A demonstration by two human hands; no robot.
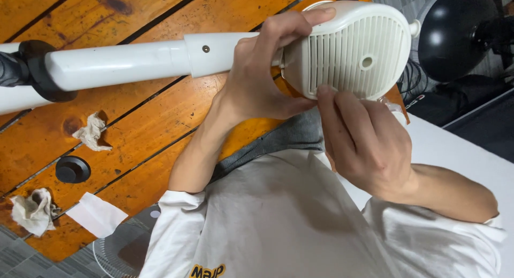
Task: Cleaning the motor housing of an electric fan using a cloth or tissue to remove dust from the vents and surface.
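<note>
The white fan motor housing (353,50) lies sideways, its pole stretching left over the wooden table (134,128), left hand (262,77) wrapped around it, right hand (364,144) fingertips pinching its lower edge.

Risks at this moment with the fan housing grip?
1. The white fan motor housing overhangs the wooden table edge, held up mainly by the left hand; a slip may drop it.
2. Right hand fingertips press the slotted grille's lower rim; thin ribs might crack.
3. Crumpled tissues near the white pole could snag.
</note>
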